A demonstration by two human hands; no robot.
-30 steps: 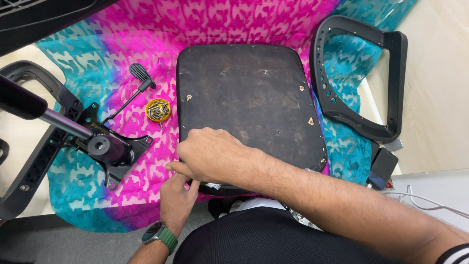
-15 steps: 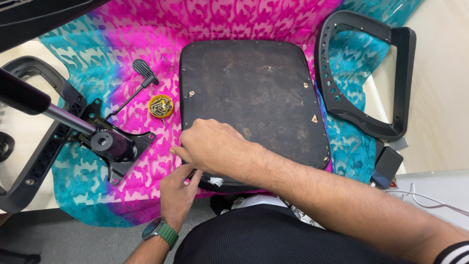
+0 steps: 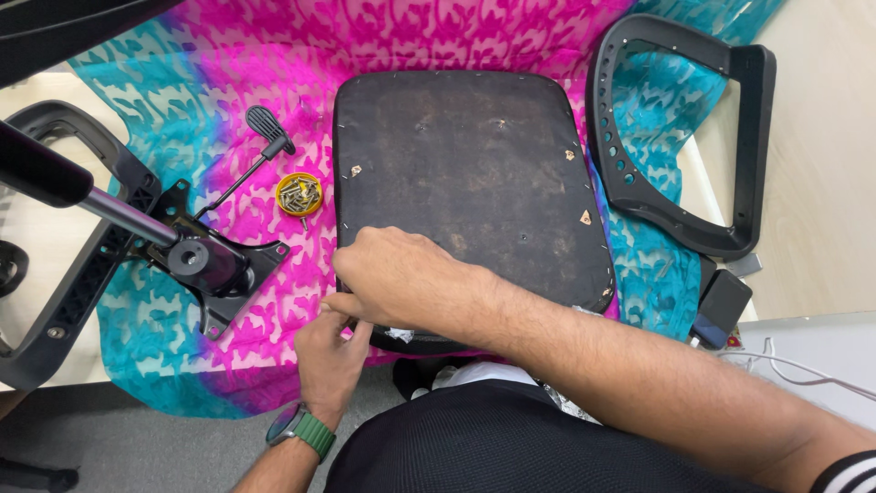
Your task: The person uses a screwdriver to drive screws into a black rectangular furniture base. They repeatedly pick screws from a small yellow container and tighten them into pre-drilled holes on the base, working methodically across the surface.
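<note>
Hands barely shifted on dark, scuffed seat base (image 3: 474, 173), underside up

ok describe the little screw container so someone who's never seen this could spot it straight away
Start from the big dark seat pan lying on the pink and blue cloth. Just off its left edge sits a small round yellow cup of screws, by the tip of a black lever. It is the only yellow thing among black chair parts.

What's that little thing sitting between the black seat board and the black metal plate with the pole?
In the head view, a small yellow tub of screws sits on the pink cloth between the seat board and the metal plate.
</note>
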